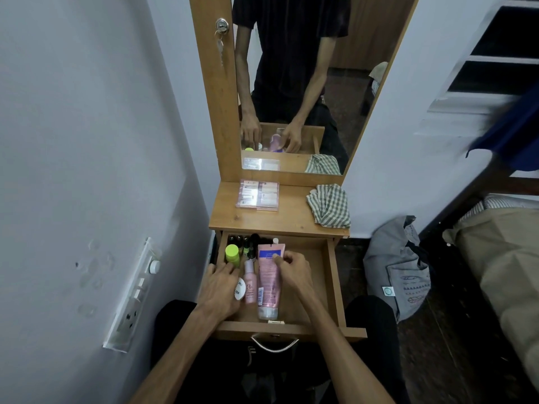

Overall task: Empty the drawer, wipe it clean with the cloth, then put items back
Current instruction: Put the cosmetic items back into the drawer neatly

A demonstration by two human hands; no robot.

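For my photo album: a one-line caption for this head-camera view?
Both hands arrange toiletries in the open drawer; right hand grips the pink tube.

Two bare forearms reach forward and down. The left hand [220, 287] lies palm-down, fingers extended. The right hand [294, 271] is curled, thumb and fingers pinching together.

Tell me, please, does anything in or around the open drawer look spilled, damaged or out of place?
Nothing stands out. The bottles and the pink tube lie packed along the left of the drawer, no spill showing. The checked cloth sits crumpled on the tabletop, beside the clear case.
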